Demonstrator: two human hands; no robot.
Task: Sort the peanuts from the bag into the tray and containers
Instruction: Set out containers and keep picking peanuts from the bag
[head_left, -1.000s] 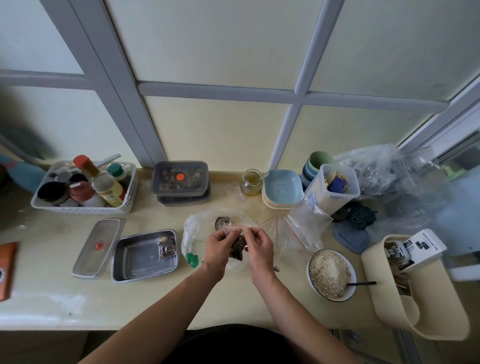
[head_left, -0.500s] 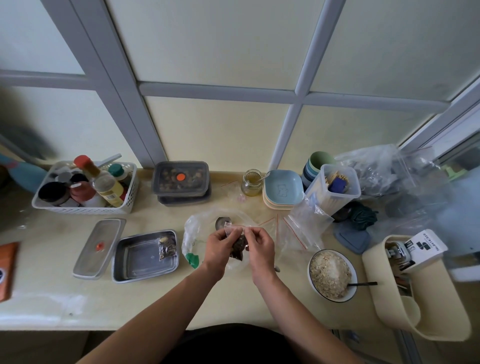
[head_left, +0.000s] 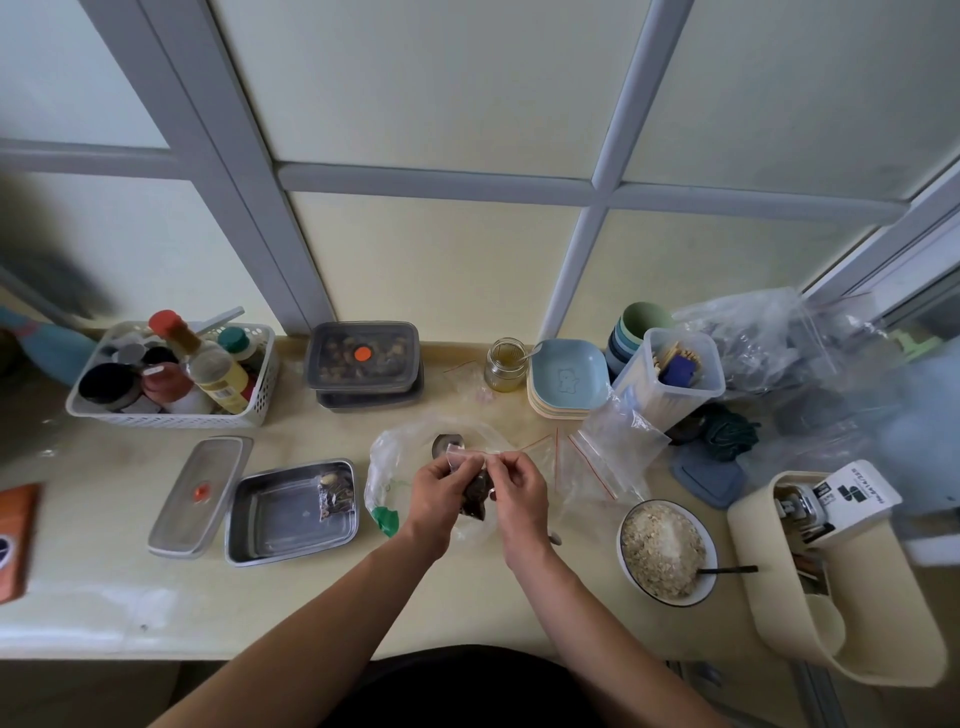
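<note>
The surface (head_left: 291, 608) carries the tray (head_left: 280, 519) on my left, with one small packet (head_left: 336, 496) at its right end. Two stacked, lidded containers (head_left: 362, 358) stand at the back. A loose big bag (head_left: 387, 462) of clear film lies flat beneath my hands.

My left hand (head_left: 434, 499) and right hand (head_left: 519, 493) meet above it, mid-surface. The fingers (head_left: 501, 462) of both hands are curled into a pinch. Each hand grips one end of the top strip of the small bag (head_left: 470, 460), which hangs between them clear of the surface. Its dark contents, which I take for the peanuts (head_left: 477, 499), bunch at the bottom.

Handling, as I judge it:
- The film is thin, limp and slick, and has no stiffness of its own.
- The load is light but sits low, so the bag is likely to swing.
- Grip the top strip, where the plastic looks doubled, not the belly.
- The peanuts are small and hard and will roll, so part the lips evenly without jerking.
</note>
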